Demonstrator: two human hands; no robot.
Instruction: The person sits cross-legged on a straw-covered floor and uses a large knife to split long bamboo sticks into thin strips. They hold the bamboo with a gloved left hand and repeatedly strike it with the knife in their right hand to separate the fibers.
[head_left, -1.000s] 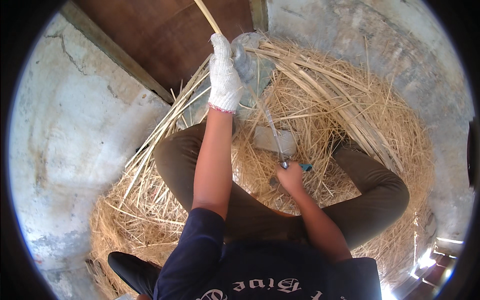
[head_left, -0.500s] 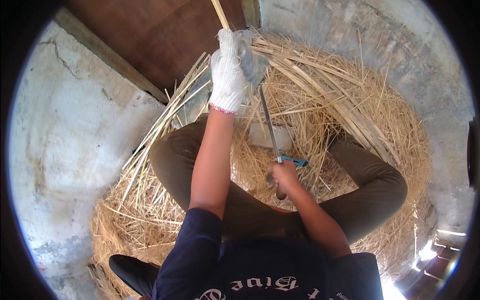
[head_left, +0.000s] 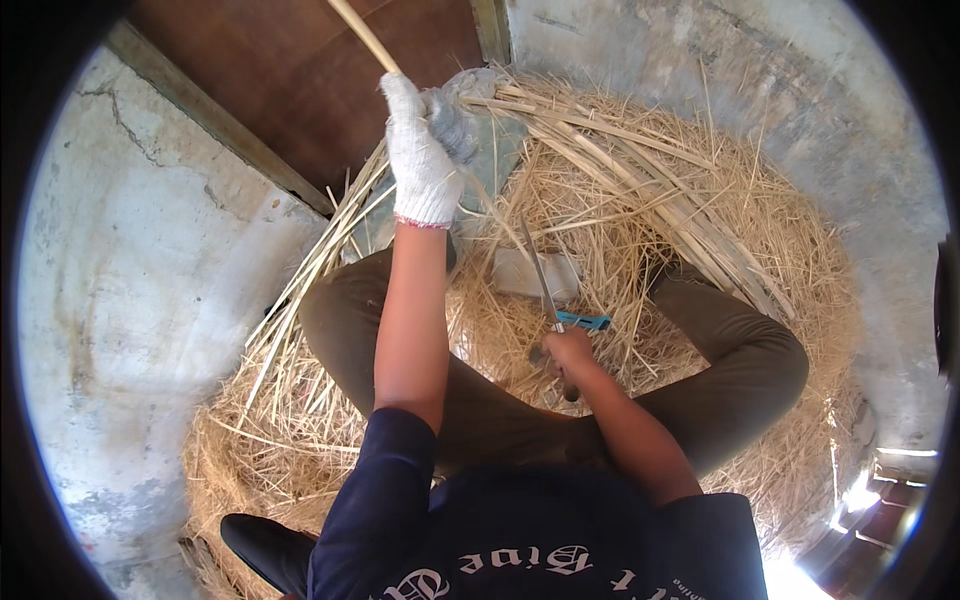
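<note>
Shavings pile [head_left: 800, 250]: pale, tangled, spread around the seated person.
Bundle of flat strips [head_left: 650, 195]: far right, lying on the pile.
Loose strips [head_left: 310, 275]: left, slanting beside the left knee.
Long strip [head_left: 362, 36]: far left of centre, rising from the left hand [head_left: 422, 165], which is white-gloved and closed around it.
Knife [head_left: 543, 280]: centre, blade pointing far; right hand [head_left: 568, 355], bare, gripping its handle. Risk, judged: should the strip give suddenly or the grip slip, the blade could catch the left forearm or a leg.
Grey block [head_left: 512, 272]: centre, behind the blade.
Blue tool [head_left: 590, 321]: just beyond the right hand; could snag the knife.
</note>
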